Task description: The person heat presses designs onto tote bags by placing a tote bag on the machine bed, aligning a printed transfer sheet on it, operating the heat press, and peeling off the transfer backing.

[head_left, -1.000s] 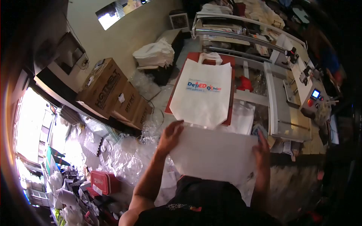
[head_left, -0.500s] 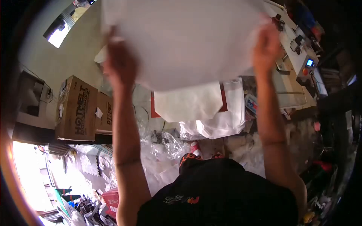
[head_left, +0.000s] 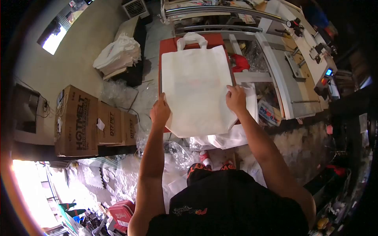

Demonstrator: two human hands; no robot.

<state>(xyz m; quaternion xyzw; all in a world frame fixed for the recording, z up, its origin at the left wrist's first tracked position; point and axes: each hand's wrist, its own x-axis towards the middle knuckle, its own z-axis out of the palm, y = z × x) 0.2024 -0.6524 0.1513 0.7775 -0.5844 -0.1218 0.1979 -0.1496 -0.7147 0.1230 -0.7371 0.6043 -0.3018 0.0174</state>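
Observation:
A white cloth tote bag lies flat on the red board, its handles towards the far end. A faint darker patch shows through the middle of its face. My left hand pinches the bag's left edge, low down, with the thumb on top. On the right edge, a little higher, my right hand has its fingers curled and closed on the fabric. Whether another bag lies beneath cannot be seen. Crumpled white material hangs below the board's near edge.
A press-like machine with a metal rail and a lit control box stands on the right. Folded white bags are piled at the back left. Cardboard boxes stand left; clear plastic wrap lies near my feet.
Both hands have come down from high up near the camera, lowering the white piece they held. The bag's whole face and handles now show on the red board.

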